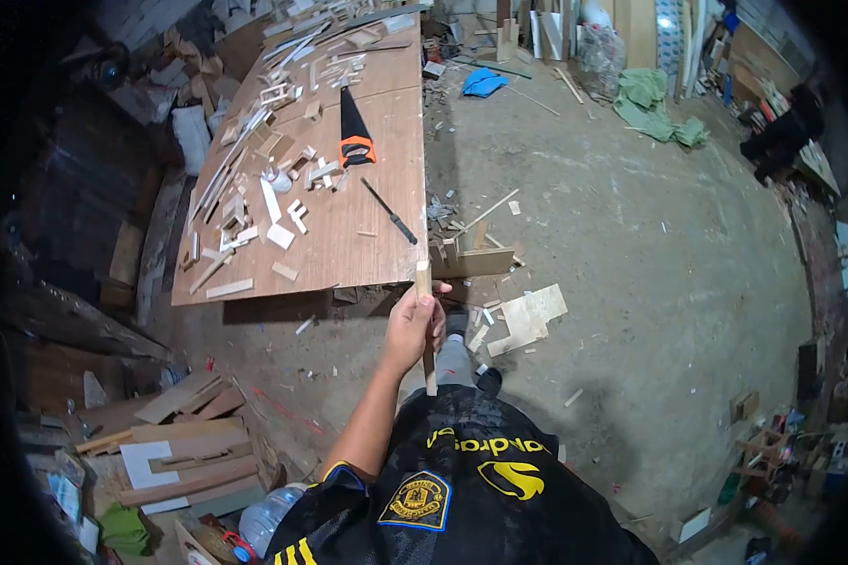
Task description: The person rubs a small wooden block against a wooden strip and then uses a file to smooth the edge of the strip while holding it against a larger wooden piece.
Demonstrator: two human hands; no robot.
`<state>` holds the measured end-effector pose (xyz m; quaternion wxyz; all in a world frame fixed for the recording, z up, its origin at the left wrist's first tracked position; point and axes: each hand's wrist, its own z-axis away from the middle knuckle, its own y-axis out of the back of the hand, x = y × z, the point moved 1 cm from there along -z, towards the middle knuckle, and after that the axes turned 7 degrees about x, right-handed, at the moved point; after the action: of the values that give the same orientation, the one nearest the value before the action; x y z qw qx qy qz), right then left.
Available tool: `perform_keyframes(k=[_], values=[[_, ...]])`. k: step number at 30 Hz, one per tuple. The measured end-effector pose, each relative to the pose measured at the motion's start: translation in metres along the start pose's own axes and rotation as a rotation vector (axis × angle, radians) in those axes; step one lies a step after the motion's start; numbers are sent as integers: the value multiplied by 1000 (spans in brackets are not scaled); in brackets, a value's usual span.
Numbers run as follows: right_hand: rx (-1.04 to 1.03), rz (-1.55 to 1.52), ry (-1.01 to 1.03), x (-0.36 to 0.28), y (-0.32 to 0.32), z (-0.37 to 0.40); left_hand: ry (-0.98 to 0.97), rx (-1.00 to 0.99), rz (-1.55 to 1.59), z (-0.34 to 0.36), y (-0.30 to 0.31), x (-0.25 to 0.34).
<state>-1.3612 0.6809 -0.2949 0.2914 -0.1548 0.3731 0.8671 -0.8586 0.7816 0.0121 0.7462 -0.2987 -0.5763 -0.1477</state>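
The left hand (pixel 408 331) gripped a wooden stick (pixel 424 279) between thumb and curled fingers, in front of the shirt (pixel 499 424); the stick's far end was by the near corner of the surface (pixel 334 254). The right hand was out of view, its state unknown. A firm grip with fingertips clear of the end best kept the stick from twisting. Beyond lay a file (pixel 403 229), then a saw (pixel 352 118), offcuts (pixel 280 235) to their left.
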Motion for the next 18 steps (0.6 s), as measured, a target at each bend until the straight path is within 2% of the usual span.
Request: perform_keyframes(k=[2, 4, 6, 7, 8, 9, 11, 14, 16, 18], values=[[-8, 32, -44, -59, 17, 17, -19, -2, 52, -6, 13, -4], [-1, -40, -44, -38, 11, -65, 101, -38, 65, -10, 26, -3], [66, -107, -22, -48, 12, -122, 84, -18, 71, -13, 33, 0], [30, -268, 56, -88, 16, -121, -4, 22, -52, -15, 35, 4], [31, -202, -31, -113, 13, -142, -92, 62, -178, -16, 38, 10], [87, -187, 199, -140, 7, -152, -109, 77, -180, -17, 42, 22], [8, -220, 94, -211, -4, -153, -115, 109, -116, -23, 61, 25], [21, -226, 196, -296, -45, -137, -154, 147, -55, -40, 104, 24], [-45, -132, 180, -339, -79, -117, -244, 196, -369, -50, 131, 36], [-53, 35, 241, -369, -125, -99, -254, 202, -384, -55, 153, 57]])
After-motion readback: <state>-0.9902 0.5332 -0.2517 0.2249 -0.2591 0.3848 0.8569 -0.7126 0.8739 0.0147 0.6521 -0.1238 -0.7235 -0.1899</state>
